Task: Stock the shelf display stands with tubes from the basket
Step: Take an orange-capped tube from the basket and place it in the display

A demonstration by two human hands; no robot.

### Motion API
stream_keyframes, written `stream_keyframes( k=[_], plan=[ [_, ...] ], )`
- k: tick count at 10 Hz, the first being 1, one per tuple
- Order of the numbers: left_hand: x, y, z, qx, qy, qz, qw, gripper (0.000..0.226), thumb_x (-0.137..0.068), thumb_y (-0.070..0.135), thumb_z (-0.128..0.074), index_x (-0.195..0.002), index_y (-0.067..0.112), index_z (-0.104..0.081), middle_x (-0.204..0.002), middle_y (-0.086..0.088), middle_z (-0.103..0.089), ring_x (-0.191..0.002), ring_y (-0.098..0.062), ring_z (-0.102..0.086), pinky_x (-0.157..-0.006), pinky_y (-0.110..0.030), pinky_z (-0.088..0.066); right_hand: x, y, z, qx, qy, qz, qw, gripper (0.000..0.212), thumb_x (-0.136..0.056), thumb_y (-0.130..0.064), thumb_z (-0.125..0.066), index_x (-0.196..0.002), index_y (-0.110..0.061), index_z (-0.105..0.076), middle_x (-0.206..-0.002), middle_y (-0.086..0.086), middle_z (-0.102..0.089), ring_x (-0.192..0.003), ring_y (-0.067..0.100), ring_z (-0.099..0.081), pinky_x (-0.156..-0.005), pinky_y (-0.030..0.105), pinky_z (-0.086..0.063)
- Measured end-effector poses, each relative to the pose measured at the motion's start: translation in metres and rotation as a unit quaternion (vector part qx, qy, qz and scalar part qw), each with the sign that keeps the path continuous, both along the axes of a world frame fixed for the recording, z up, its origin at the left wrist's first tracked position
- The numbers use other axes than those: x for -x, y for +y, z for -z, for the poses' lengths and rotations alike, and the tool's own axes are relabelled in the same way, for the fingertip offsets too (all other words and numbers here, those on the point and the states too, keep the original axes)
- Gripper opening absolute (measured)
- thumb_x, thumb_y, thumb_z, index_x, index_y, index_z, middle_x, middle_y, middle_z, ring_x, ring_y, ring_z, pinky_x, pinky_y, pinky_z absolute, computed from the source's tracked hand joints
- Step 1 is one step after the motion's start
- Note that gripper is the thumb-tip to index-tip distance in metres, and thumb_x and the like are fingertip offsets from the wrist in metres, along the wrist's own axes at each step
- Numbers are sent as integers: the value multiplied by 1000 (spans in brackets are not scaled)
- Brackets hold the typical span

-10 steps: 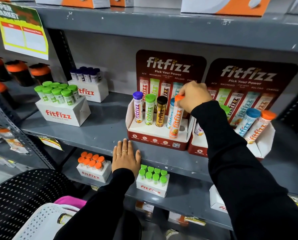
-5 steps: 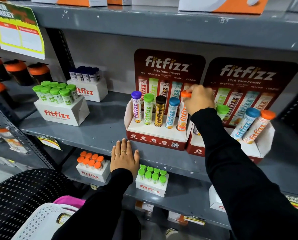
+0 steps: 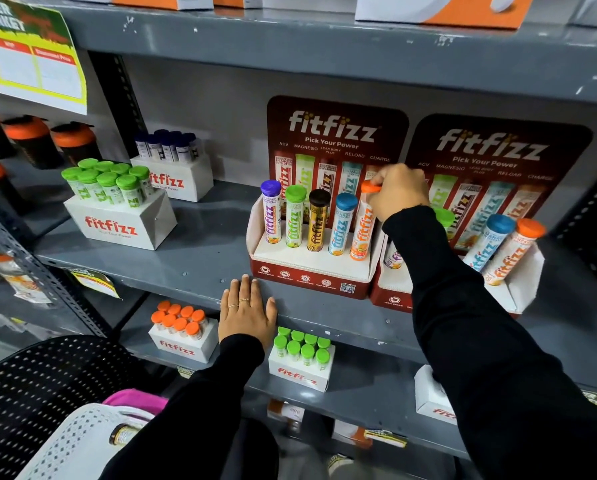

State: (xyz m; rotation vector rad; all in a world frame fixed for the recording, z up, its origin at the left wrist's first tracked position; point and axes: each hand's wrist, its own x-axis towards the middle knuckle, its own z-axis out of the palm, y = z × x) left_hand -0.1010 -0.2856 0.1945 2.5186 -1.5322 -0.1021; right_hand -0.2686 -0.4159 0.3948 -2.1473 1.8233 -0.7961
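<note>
We see a red cardboard display stand (image 3: 311, 277) on the grey metal shelf (image 3: 193, 258), its white tray holding five slim cylindrical tubes upright. The orange tube (image 3: 362, 233) stands in the slot at the 3 o'clock end, its long axis near vertical, cap tipped slightly toward 1 o'clock. Our right hand (image 3: 399, 194) curls closed over its glossy orange cap; the fingertips are hidden behind the knuckles. Our left hand (image 3: 247, 315) lies flat and open, fingers spread, on the shelf's front edge at 7 o'clock from the stand. The black sleeve covers part of the second stand (image 3: 522, 296). A white perforated plastic basket (image 3: 78, 445) is cut off at 7 o'clock, its contents hard to make out.
</note>
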Motion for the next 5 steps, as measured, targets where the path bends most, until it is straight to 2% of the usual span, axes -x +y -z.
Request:
stream_keyframes(
  k=[2,3,5],
  plan=[
    [0,0,0,0,-2,0,1000,60,-97,45,-13,-147,11,-7,-157,-7,-3,-144,-23,2,-118,-37,2,-2,3,4,12,1,-3,1000,29,-91,-3,-63,-120,-6,-65,-122,20,-64,-110,36,-63,-97,41,-54],
    [0,1,-2,0,-4,1,1000,60,-97,44,-13,-147,10,-7,-157,-7,-3,-144,-23,2,-118,-37,2,-1,1,2,13,13,2,1000,22,-91,2,-60,-111,0,-68,-116,21,-65,-104,36,-65,-93,39,-55],
    [0,0,-2,-7,-3,2,1000,60,-97,45,-13,-147,11,-5,-157,-7,-2,-144,-23,3,-118,-36,3,8,-7,3,14,21,23,999,20,-90,0,-61,-109,2,-68,-117,22,-65,-105,37,-64,-94,39,-55]
  ],
)
